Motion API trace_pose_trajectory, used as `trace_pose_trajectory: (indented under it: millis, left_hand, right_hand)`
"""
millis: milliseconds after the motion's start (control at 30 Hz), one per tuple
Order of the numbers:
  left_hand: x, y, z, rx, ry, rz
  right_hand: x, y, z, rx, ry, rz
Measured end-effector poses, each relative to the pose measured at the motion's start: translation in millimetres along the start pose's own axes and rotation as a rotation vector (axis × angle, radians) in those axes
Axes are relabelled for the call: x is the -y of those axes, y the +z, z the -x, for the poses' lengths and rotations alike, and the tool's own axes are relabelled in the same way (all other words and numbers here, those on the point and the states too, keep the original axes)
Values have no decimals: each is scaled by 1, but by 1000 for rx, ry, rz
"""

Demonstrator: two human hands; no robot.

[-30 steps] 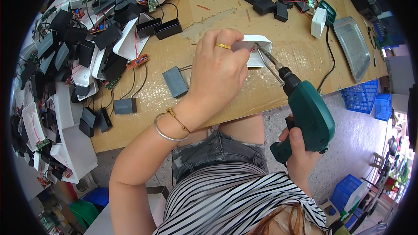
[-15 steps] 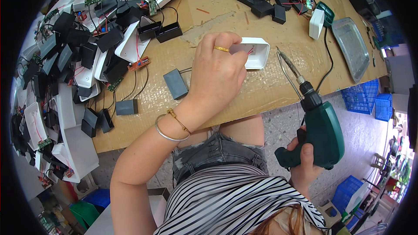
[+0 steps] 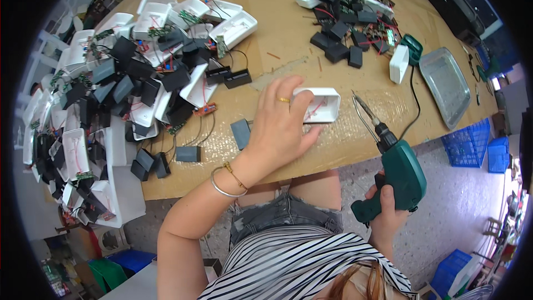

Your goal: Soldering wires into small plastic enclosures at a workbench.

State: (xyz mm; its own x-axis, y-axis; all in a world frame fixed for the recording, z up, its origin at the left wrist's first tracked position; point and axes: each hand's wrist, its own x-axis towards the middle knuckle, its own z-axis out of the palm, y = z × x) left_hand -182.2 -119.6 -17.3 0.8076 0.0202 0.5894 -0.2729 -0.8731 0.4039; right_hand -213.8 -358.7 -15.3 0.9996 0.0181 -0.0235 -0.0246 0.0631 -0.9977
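My left hand rests on an open white plastic case with red wire inside, fingers curled around its left end, pressing it to the wooden table. My right hand grips the handle of a green electric screwdriver, held off the table's front edge with its bit pointing up-left toward the case, a short gap away. A dark grey block on thin wires lies just left of my left hand.
A big heap of white cases, black blocks and small circuit boards fills the left of the table. More black blocks lie at the back right, beside a white adapter and a metal tray. Blue crates stand on the floor.
The screwdriver has pulled back from the white case, down and to the right, off the table edge. My left hand stays on the case and has shifted slightly over its left end.
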Motion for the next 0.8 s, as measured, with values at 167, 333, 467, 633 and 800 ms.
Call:
trace_pose_trajectory:
  millis: [167, 333, 467, 633, 800]
  left_hand:
    - [8, -17, 0, 309, -125, -68]
    - [33, -63, -44, -48, -164, -130]
    - [77, -115, -94, -200, -300, -481]
    - [148, -150, -133, 70, -489, -1116]
    - [127, -64, -195, 99, -277, -976]
  right_hand:
    - [2, 1, -11, -25, 24, -55]
    - [3, -4, -29, -34, 13, -45]
    - [2, -5, -48, -57, 22, -116]
    - [1, -9, -73, 105, 40, -281]
    - [-16, -13, -98, 113, 92, -457]
